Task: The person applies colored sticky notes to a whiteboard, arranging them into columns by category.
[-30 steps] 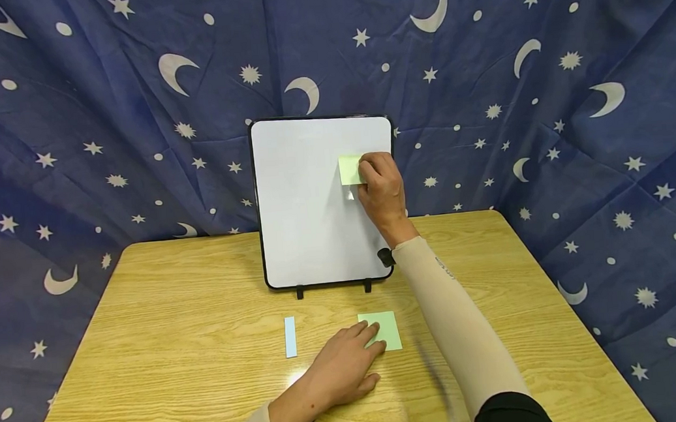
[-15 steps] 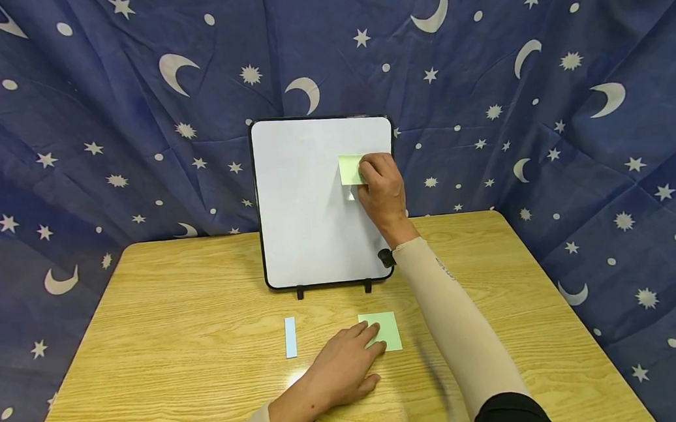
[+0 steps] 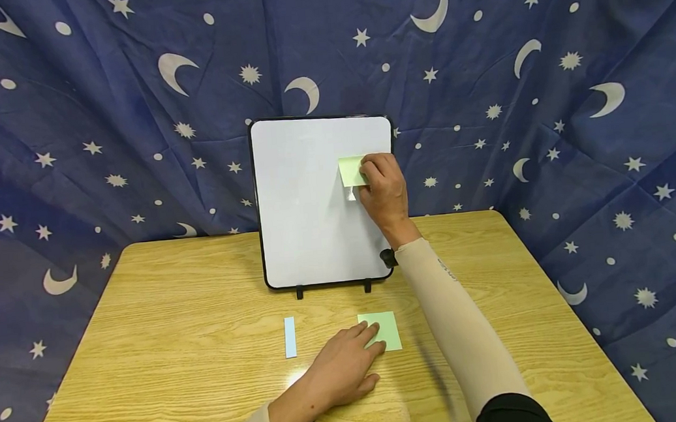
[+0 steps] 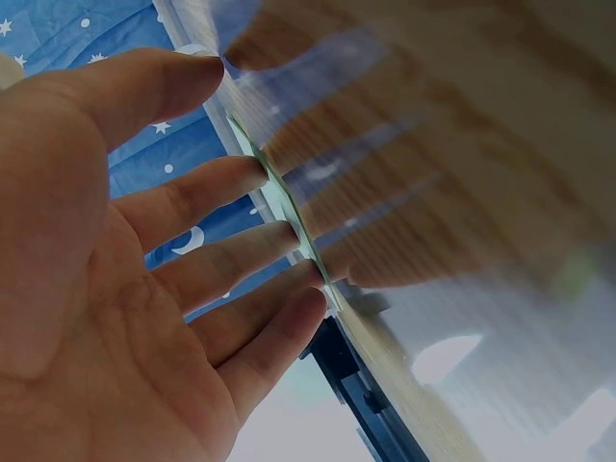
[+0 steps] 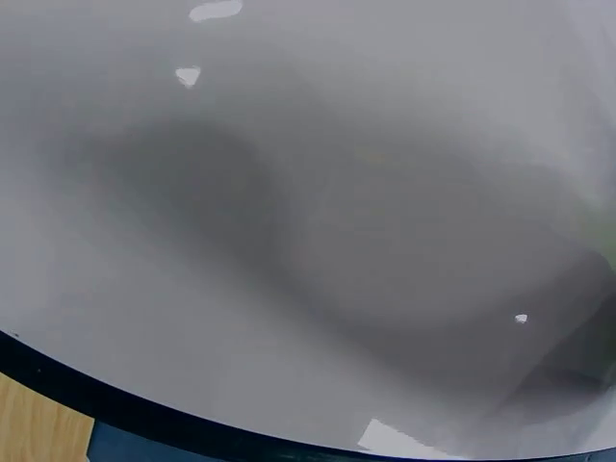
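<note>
In the head view my right hand (image 3: 384,188) pinches the right side of a pale green sticky note (image 3: 351,171) in front of the upper right of a whiteboard (image 3: 308,206). Whether the note touches the board cannot be told. A second green sticky note (image 3: 389,331) lies flat on the table, and the fingers of my left hand (image 3: 343,366) rest on its left part. The left wrist view shows that hand (image 4: 192,260) with fingers extended, tips on the note's edge. Only the board's surface (image 5: 241,318) and shadows fill most of the right wrist view.
A narrow light blue strip (image 3: 290,337) lies on the wooden table (image 3: 174,314), left of the green note. Small black feet (image 3: 300,293) support the whiteboard near the table's back. Behind it hangs a dark blue curtain (image 3: 326,42) with moons and stars.
The right hand and the note it pinches have shifted very slightly right and down across the board. The left hand stays still on the other note.
</note>
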A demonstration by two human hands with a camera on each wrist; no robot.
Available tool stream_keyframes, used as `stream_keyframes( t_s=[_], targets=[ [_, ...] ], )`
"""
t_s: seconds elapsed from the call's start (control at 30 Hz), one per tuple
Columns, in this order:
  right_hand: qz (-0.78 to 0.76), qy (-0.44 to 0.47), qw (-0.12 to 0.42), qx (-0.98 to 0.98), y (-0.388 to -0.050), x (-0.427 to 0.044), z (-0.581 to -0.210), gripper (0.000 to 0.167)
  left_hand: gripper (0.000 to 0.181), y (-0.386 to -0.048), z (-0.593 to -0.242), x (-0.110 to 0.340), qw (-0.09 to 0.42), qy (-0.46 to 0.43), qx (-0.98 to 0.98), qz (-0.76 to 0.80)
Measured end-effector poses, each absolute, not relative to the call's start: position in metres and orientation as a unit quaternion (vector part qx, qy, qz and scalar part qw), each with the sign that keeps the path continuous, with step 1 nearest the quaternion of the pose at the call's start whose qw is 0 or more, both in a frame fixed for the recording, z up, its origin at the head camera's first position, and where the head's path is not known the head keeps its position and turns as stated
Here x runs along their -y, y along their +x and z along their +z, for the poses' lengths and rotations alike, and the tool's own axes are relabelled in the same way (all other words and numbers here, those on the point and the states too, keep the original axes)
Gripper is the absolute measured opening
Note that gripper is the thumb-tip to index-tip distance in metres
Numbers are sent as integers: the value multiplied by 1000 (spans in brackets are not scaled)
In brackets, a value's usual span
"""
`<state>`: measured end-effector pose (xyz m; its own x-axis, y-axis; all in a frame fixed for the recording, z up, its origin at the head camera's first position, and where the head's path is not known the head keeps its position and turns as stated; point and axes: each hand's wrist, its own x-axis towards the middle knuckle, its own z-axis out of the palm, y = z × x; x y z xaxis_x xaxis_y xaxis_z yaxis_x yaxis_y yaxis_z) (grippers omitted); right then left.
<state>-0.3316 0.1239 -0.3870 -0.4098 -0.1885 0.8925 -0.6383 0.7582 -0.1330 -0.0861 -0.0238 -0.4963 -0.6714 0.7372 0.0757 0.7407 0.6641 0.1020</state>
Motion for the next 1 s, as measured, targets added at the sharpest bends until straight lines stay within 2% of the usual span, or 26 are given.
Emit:
stream_keyframes(
  t_s=[1.0],
  targets=[
    [243, 250, 478, 806, -330, -125, -391, 19, 47, -85, -494, 24, 19, -410, 910, -62]
  ],
)
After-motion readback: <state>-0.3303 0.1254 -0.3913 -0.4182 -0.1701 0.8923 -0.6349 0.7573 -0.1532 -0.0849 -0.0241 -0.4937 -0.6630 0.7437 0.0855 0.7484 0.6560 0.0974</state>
